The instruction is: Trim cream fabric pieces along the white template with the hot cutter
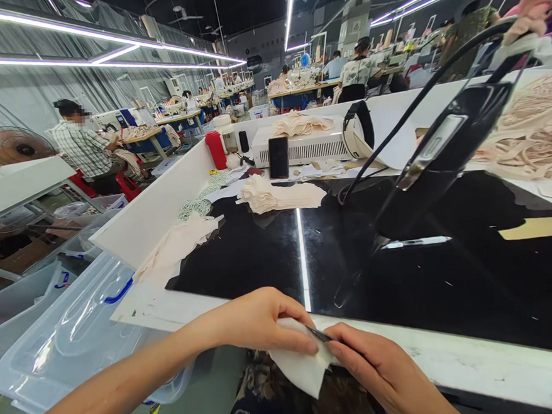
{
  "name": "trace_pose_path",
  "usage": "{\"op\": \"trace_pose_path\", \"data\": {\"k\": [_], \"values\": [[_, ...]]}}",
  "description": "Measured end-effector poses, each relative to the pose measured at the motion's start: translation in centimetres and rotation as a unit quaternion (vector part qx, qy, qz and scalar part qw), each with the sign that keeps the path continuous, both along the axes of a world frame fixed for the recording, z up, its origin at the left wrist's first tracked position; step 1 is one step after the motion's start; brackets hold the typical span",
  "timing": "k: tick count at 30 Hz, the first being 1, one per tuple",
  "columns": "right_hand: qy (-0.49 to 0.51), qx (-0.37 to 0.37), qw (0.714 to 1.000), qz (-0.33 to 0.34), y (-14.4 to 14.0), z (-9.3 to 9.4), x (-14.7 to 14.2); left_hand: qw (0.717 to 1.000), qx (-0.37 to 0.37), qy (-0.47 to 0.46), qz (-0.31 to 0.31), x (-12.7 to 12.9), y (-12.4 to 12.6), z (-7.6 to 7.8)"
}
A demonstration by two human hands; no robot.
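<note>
My left hand (265,321) is closed on a white piece of fabric (301,366), pinching it between thumb and fingers above my lap. The lower part of the cloth hangs down in a point. My right hand (376,364) grips dark thread snips (319,333), their pointed tip lying against the fabric near my left fingertips. Most of the snips' handle is hidden inside my right fingers. Both hands are close together, just off the near edge of the worktable (408,333).
On the black tabletop (260,252) lie stacked cream fabric pieces (279,194), a pen (418,242) and a phone (279,157) propped upright. A black lamp-like device (451,138) on a cable leans in from the right. A clear plastic bin (76,328) stands left; people work behind.
</note>
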State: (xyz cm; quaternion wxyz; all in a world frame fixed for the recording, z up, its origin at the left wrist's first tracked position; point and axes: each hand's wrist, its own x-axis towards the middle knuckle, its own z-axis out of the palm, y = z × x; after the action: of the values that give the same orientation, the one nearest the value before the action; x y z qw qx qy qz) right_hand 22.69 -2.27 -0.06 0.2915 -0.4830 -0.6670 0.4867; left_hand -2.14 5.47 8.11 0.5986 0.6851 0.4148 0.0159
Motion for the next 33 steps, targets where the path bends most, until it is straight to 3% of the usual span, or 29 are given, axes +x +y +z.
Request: {"op": "trace_pose_path", "data": {"k": [11, 33], "values": [[-0.026, 0.018, 0.999, -0.006, -0.11, -0.25, 0.74, 0.998, 0.046, -0.014, 0.042, -0.33, 0.18, -0.16], [-0.006, 0.013, 1.000, 0.027, -0.02, 0.29, 0.32, 0.999, 0.036, 0.014, 0.026, -0.22, -0.03, 0.41]]}}
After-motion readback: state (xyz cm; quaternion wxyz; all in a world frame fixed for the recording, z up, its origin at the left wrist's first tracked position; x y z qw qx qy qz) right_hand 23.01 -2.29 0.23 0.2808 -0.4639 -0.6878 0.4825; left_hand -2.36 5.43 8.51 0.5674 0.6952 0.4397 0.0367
